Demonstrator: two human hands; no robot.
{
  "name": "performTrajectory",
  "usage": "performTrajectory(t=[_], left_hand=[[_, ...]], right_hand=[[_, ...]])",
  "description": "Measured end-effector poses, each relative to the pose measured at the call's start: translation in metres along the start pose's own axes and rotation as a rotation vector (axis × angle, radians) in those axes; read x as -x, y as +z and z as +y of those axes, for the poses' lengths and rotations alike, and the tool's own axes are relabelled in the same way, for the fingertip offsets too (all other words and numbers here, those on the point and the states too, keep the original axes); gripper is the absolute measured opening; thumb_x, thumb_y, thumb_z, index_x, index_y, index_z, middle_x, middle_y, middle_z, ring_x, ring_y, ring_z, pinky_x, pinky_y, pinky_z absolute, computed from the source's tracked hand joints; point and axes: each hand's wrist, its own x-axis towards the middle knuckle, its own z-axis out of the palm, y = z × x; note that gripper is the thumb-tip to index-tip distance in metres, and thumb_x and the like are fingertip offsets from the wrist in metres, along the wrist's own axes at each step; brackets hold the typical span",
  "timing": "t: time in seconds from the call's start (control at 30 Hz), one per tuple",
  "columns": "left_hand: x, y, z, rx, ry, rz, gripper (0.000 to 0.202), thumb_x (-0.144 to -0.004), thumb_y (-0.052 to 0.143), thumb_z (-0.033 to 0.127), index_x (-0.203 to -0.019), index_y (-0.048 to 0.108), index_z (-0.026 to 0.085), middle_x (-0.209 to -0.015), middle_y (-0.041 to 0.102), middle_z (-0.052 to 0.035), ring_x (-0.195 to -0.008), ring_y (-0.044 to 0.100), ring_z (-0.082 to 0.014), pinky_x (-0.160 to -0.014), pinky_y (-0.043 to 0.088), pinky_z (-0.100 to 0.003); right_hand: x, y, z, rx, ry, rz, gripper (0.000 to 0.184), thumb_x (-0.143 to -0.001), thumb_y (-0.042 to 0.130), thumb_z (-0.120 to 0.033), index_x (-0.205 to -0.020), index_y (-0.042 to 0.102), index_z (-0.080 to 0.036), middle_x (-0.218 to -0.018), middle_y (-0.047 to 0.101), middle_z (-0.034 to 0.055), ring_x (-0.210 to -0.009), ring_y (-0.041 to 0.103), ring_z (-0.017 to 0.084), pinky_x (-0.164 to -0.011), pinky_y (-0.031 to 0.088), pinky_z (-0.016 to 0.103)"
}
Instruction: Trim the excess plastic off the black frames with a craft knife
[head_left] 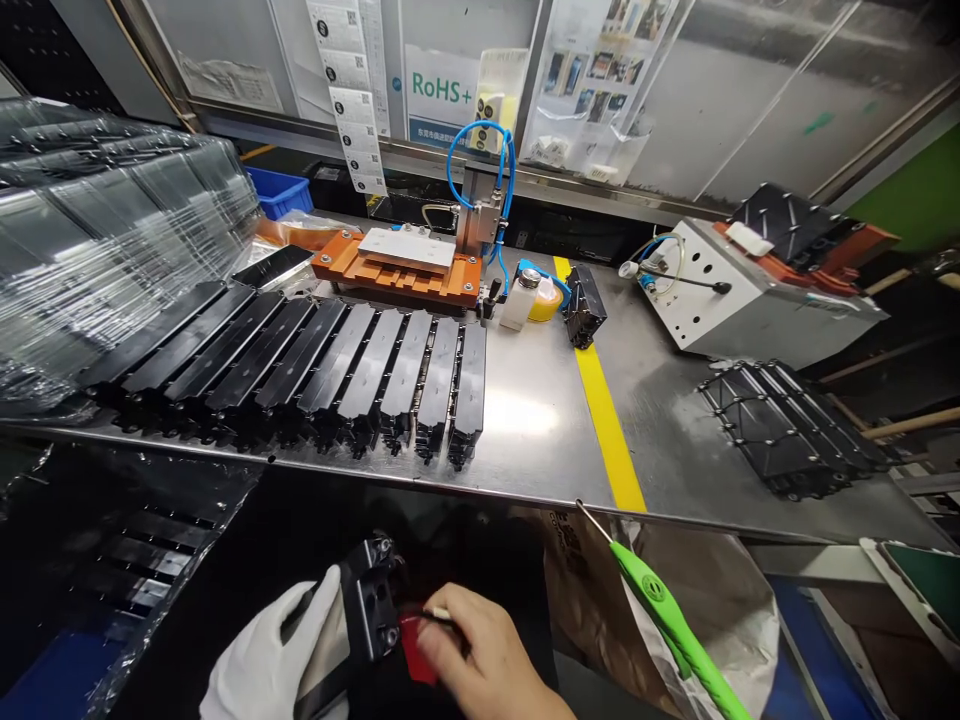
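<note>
My left hand [266, 655], in a white glove, grips a black plastic housing [373, 598] in front of the bench edge, tilted with its knobbed end facing right. Close to that end is my bare right hand [487, 655], its fingers closed around a thin tool [442, 614] with a dark shaft and a pale tip. The tool's exact kind is unclear, and my fingers cover most of it. Beneath those fingers a red piece [418, 650] shows; whether I hold it too cannot be made out.
Several black housings [401, 365] stand in a row on the metal bench [525, 440]. Behind them is an orange fixture [337, 265]. More black parts [787, 420] lie right of the yellow stripe [604, 420]. A green-handled hook tool [660, 610] hangs at the front edge. Clear trays [127, 230] are stacked left.
</note>
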Motion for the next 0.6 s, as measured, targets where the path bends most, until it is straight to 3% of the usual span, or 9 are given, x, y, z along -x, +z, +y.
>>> performTrajectory(t=[0.07, 0.17, 0.3, 0.47, 0.6], left_hand=[[-0.009, -0.008, -0.005, 0.008, 0.013, -0.006, 0.064, -0.075, 0.053, 0.019, -0.138, 0.04, 0.025, -0.105, 0.061, -0.0096, -0.082, 0.068, -0.025, -0.071, 0.057, -0.037], [-0.021, -0.017, -0.012, -0.026, 0.057, -0.026, 0.052, -0.077, 0.054, 0.015, -0.128, 0.055, 0.024, -0.098, 0.067, -0.0073, -0.083, 0.07, -0.0236, -0.076, 0.057, -0.037], [-0.029, -0.018, -0.019, -0.198, 0.203, -0.083, 0.063, -0.075, 0.056, 0.007, -0.136, 0.059, 0.025, -0.11, 0.071, -0.0121, -0.091, 0.071, -0.0272, -0.079, 0.058, -0.041], [-0.032, -0.016, -0.017, -0.317, 0.252, -0.1, 0.068, -0.076, 0.051, -0.003, -0.134, 0.064, 0.028, -0.108, 0.073, -0.0117, -0.088, 0.071, -0.0259, -0.076, 0.057, -0.042], [-0.03, -0.011, -0.016, -0.349, 0.28, -0.123, 0.071, -0.077, 0.049, -0.006, -0.138, 0.061, 0.029, -0.112, 0.072, -0.0136, -0.093, 0.071, -0.0265, -0.08, 0.056, -0.042]], right_hand=[[0.001, -0.005, -0.003, -0.101, 0.104, -0.08, 0.047, -0.103, 0.033, -0.059, -0.092, 0.061, -0.024, -0.083, 0.064, 0.0008, -0.078, 0.062, 0.017, -0.073, 0.045, 0.027], [-0.001, -0.002, 0.0, -0.268, 0.209, -0.216, 0.045, -0.104, 0.035, -0.057, -0.097, 0.064, -0.023, -0.073, 0.066, -0.0008, -0.064, 0.064, 0.014, -0.065, 0.049, 0.025], [-0.004, 0.011, 0.009, -0.344, 0.3, -0.284, 0.041, -0.103, 0.04, -0.053, -0.106, 0.067, -0.022, -0.065, 0.068, -0.0023, -0.045, 0.058, 0.009, -0.052, 0.044, 0.02], [-0.005, 0.014, 0.004, -0.216, 0.304, -0.255, 0.032, -0.103, 0.042, -0.039, -0.094, 0.067, -0.02, -0.06, 0.066, -0.0036, -0.037, 0.05, 0.005, -0.045, 0.039, 0.015], [-0.003, 0.028, 0.01, -0.348, 0.393, -0.292, 0.041, -0.099, 0.045, -0.054, -0.098, 0.065, -0.017, -0.056, 0.063, -0.0029, -0.034, 0.049, 0.008, -0.037, 0.035, 0.016]])
